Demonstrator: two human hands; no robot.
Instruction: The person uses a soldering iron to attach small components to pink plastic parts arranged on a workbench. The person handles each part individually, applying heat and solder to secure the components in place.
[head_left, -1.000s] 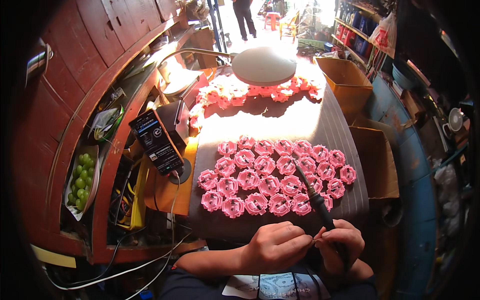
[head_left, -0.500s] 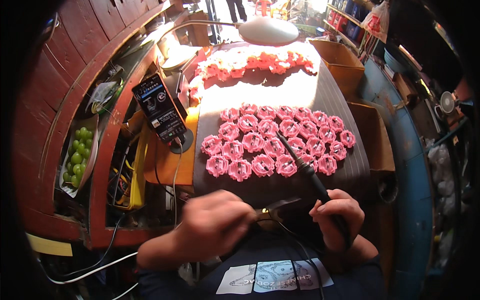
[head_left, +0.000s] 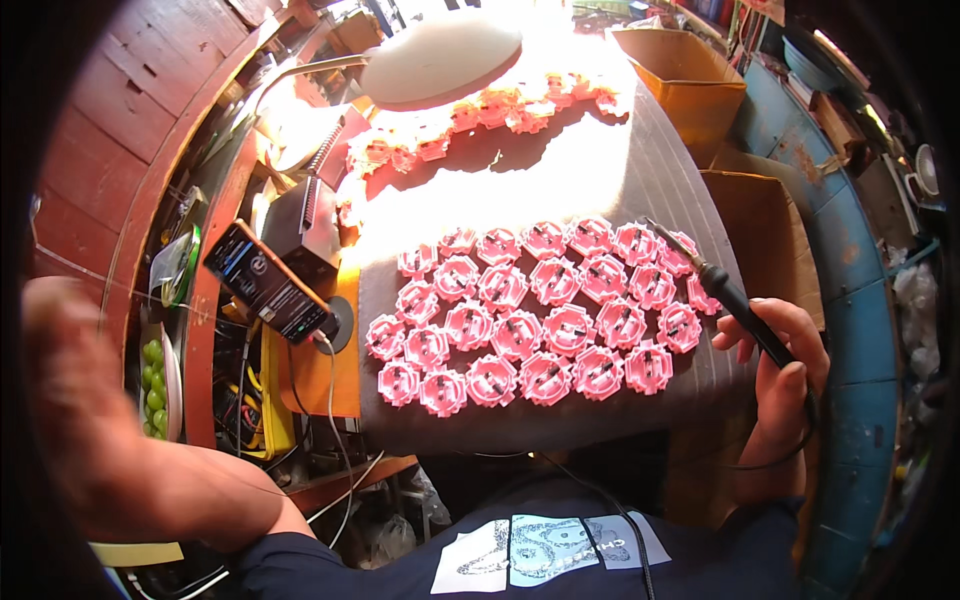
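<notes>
My right hand (head_left: 785, 360) is closed around the black handle of a soldering iron (head_left: 735, 300). Its metal tip points up and left, over the right end of several rows of pink plastic parts (head_left: 568, 330) with small dark and metal pieces in their middles. Far out at the left edge, my left hand (head_left: 80, 390) is raised and smeared by motion, so its fingers and anything in them cannot be made out. A thin strand (head_left: 120, 290) runs near it. The pink parts lie on a dark, ridged work surface (head_left: 600, 425).
A white lamp shade (head_left: 445, 55) hangs over a far heap of pink parts (head_left: 500, 108) in glaring light. On the left stand a phone (head_left: 268, 282) on a holder, a black box (head_left: 300, 230) and green grapes (head_left: 153, 390). Cardboard boxes (head_left: 755, 215) line the right side.
My left hand has swung from the front middle out to the far left. My right hand has carried the soldering iron right and up, and the view has shifted.
</notes>
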